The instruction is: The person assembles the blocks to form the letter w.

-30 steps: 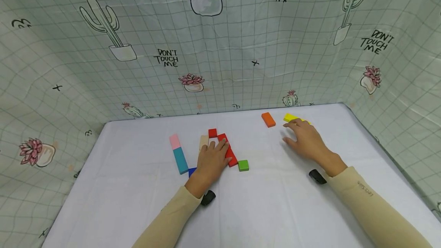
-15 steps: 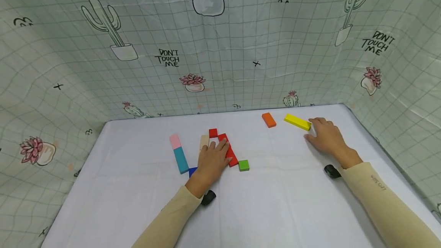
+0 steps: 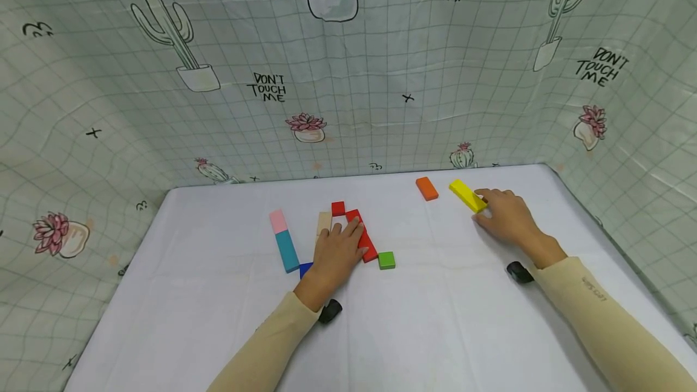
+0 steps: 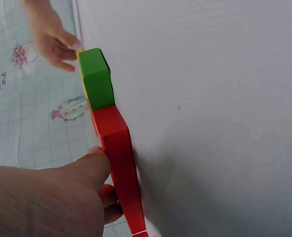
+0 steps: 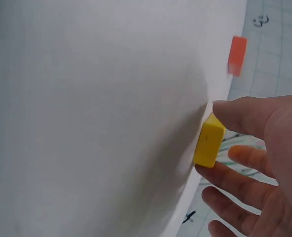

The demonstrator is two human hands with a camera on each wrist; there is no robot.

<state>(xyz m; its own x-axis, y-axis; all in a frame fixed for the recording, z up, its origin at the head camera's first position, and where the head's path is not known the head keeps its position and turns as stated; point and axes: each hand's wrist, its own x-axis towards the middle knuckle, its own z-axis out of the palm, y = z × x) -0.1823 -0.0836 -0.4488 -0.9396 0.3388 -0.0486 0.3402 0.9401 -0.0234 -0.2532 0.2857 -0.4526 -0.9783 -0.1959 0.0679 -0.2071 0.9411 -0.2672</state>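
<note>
My left hand (image 3: 336, 251) lies over the blocks on the left, thumb and fingertips resting on the top of a long red block (image 3: 370, 249). The left wrist view shows that thumb touching the red block (image 4: 120, 158), with a green block (image 3: 386, 260) against its near end. Over on the right, my right hand (image 3: 505, 213) pinches the near end of a long yellow block (image 3: 466, 195). Seen from the right wrist, the thumb is at one side of the yellow block (image 5: 209, 143) and a finger at the opposite side. The yellow block lies on the table.
An orange block (image 3: 427, 189) lies left of the yellow one. Around my left hand are a small red block (image 3: 338, 209), a beige block (image 3: 323, 221), a blue block (image 3: 305, 270), a teal block (image 3: 287, 251) and a pink block (image 3: 278, 221). Patterned cloth (image 3: 370, 65) rises behind the white table (image 3: 414, 331).
My right hand first moved right to the yellow block's near end, then came slightly back left, turning that block so its near end swung toward me. The left hand stays put.
</note>
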